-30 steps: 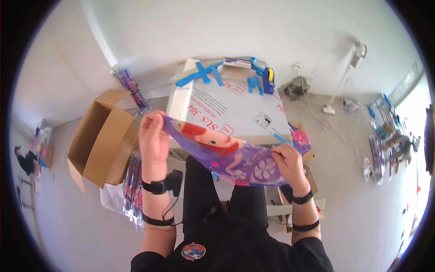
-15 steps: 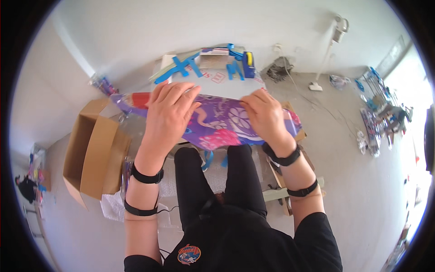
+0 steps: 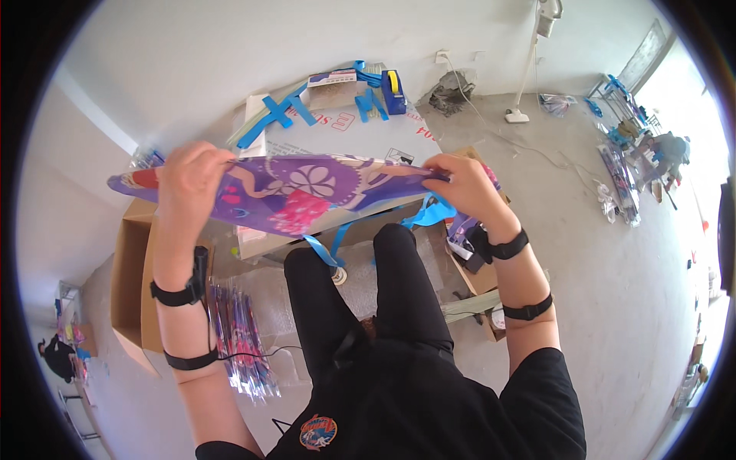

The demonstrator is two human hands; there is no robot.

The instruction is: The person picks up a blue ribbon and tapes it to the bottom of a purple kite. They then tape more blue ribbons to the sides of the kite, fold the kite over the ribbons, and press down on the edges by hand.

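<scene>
The left hand (image 3: 190,180) and right hand (image 3: 465,188) each pinch the upper edge of the sheet (image 3: 307,184) above the near side of the table (image 3: 307,138), where even, gentle tension should best prevent creases.

left hand (image 3: 189,184) pinching, right hand (image 3: 466,189) pinching, forearms (image 3: 182,326) outstretched

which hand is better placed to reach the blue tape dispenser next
Probably the right hand: in the picture it is nearer the tape dispenser than the left hand. Both grip the purple sheet, so the right would have to let go.
</scene>
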